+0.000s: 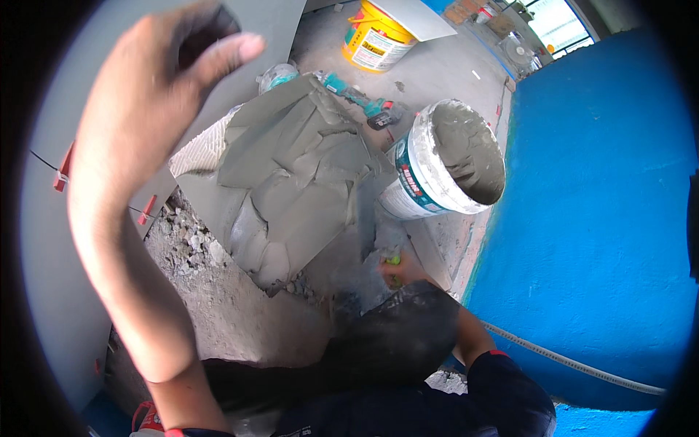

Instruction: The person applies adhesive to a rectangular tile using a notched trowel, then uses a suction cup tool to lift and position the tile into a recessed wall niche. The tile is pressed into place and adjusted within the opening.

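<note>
My left hand (pixel 164 80) is raised at the upper left, its fingers curved and the thumb held apart, with nothing seen in the grasp. Low in the middle, my right hand (pixel 408 270) is closed round the green handle of a trowel (pixel 394 260), beside my dark-clothed knee. Its grey blade blends with the mortar, so its outline is unclear. Thick grey mortar (pixel 298 197) covers a large slab in uneven trowelled layers. Pale combed ridges (pixel 204 149) show at the slab's left corner. Right of it stands a white bucket (pixel 415 182) with grey mortar inside.
A blue wall (pixel 590 204) fills the right side, with a pale hose (pixel 575 358) along its lower part. Beyond the slab lie a teal cordless power tool (pixel 364 102) and a yellow bucket (pixel 371 44) under a board. Rubble (pixel 191 244) and red clips (pixel 148 209) border grey tiles at left.
</note>
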